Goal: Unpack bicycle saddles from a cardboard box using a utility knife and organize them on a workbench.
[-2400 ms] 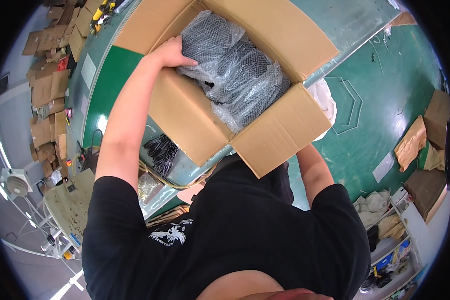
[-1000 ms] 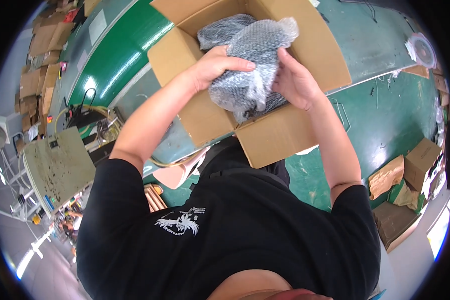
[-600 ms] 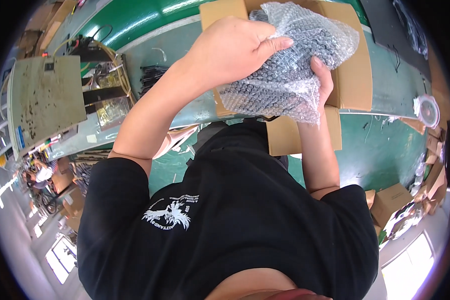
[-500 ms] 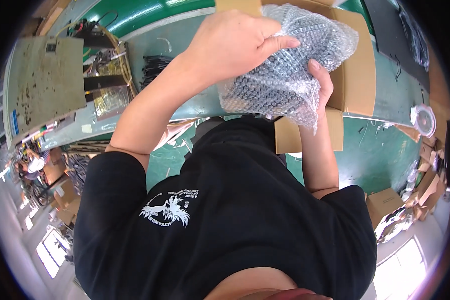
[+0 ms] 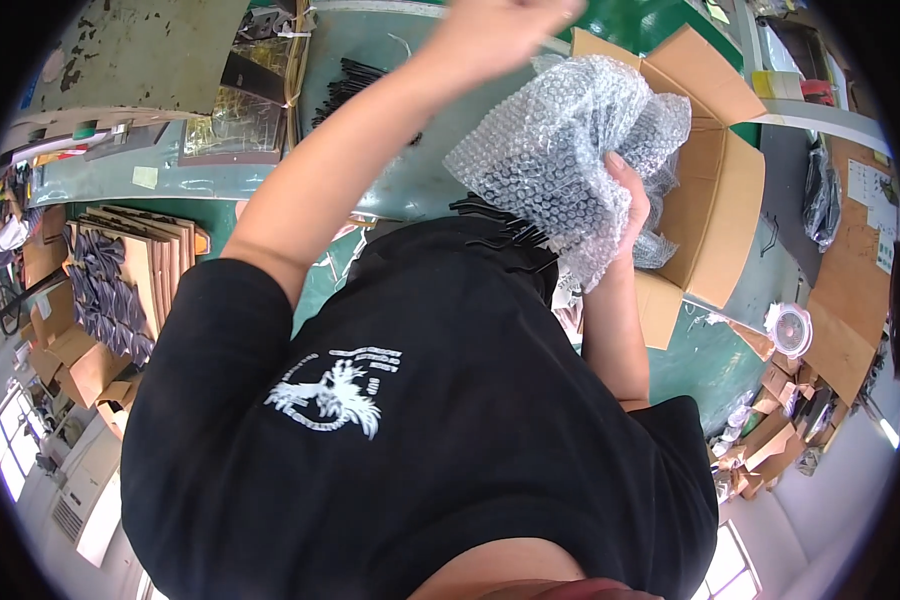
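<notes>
A bundle of clear bubble wrap [image 5: 555,140] hangs in front of my chest, bulky and crumpled, with dark thin pieces [image 5: 500,215] showing below its lower left edge. My right hand [image 5: 628,205] grips its right side, thumb pressed on the outside and the other fingers hidden behind it. At the upper edge, away from the wrap, is my left hand [image 5: 505,35]; it is blurred and partly cut off, so its fingers cannot be read. Right behind the bundle stands an open cardboard box [image 5: 730,215] with its flaps spread; more bubble wrap [image 5: 662,180] lies at its mouth.
Several black strips [image 5: 350,85] lie on the green-grey workbench [image 5: 440,150] at the left. A worn metal cabinet [image 5: 140,55] stands at the far left. Stacked cardboard sheets [image 5: 155,250] are below it, and a small white fan [image 5: 790,330] is at the right.
My left hand has let go of the bubble wrap and moved up to the upper edge. The bundle has tipped and spread lower left, baring dark pieces. The view has shifted, showing more of the box.
</notes>
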### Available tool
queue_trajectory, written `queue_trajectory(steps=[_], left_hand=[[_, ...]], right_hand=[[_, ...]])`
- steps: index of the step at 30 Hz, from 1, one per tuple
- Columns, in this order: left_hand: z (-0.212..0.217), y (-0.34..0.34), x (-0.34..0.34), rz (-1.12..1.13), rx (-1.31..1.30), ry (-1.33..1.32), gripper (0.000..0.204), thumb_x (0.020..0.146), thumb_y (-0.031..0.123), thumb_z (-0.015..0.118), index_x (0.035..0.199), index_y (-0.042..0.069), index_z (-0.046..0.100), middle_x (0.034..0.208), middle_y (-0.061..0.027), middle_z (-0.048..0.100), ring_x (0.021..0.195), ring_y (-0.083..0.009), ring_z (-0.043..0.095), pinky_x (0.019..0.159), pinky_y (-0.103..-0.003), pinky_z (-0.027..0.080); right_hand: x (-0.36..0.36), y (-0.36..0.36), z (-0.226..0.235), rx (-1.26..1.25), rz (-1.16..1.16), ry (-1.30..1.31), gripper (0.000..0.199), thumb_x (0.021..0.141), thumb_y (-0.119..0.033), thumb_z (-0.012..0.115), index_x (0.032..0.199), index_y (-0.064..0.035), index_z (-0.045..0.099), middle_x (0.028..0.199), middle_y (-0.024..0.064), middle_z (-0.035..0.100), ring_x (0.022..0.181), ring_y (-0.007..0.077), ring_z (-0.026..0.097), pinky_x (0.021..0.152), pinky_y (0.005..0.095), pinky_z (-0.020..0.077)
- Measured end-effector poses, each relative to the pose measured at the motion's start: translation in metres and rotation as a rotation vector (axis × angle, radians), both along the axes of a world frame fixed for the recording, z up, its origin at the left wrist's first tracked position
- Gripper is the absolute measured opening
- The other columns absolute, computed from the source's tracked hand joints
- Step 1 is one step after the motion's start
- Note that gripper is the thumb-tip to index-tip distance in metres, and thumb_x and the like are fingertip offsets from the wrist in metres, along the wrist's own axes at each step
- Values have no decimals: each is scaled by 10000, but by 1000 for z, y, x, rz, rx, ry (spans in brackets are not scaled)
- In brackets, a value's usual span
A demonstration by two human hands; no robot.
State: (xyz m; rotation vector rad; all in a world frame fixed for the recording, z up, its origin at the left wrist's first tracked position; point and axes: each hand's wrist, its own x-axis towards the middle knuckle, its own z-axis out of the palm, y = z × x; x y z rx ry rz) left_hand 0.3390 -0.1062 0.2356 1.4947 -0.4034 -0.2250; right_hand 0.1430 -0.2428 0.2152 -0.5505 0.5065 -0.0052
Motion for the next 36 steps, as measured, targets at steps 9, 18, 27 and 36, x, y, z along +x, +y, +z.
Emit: queue_trajectory(steps=[9, 18, 27, 36], left_hand=[[-21, 146, -62, -391, 481, -637, 449, 804, 299, 831, 1118, 21, 671, 990, -137, 665, 938, -314, 668, 865, -393, 539], [-69, 135, -34, -520, 469, -282, 689, 789, 453, 820, 1273, 19, 592, 1201, -222, 673, 1104, -420, 652, 949, -484, 520], [-201, 132, -28, -607, 401, -131, 645, 801, 332, 802, 1328, 53, 555, 1221, -249, 665, 1122, -445, 646, 948, -484, 529], [-252, 129, -33, -772, 443, 47, 877, 762, 339, 835, 1499, 113, 415, 1353, -195, 635, 1220, -381, 633, 1024, -445, 507]], right_hand=[[44, 26, -3, -193, 12, -8, 508, 957, -249, 549, 1353, 69, 550, 1227, 226, 686, 1111, 347, 683, 1009, 478, 537], [77, 88, -18, -334, 67, -75, 439, 928, -70, 594, 1343, 60, 533, 1224, 182, 663, 1123, 294, 660, 1001, 425, 535], [62, 100, -135, -794, 198, 11, 578, 794, -9, 817, 1310, 50, 564, 1228, 112, 680, 1118, 213, 648, 1012, 371, 512], [31, 90, -177, -1020, 415, 116, 847, 777, -147, 886, 1462, 37, 423, 1401, 147, 569, 1305, 234, 528, 1143, 386, 392]])
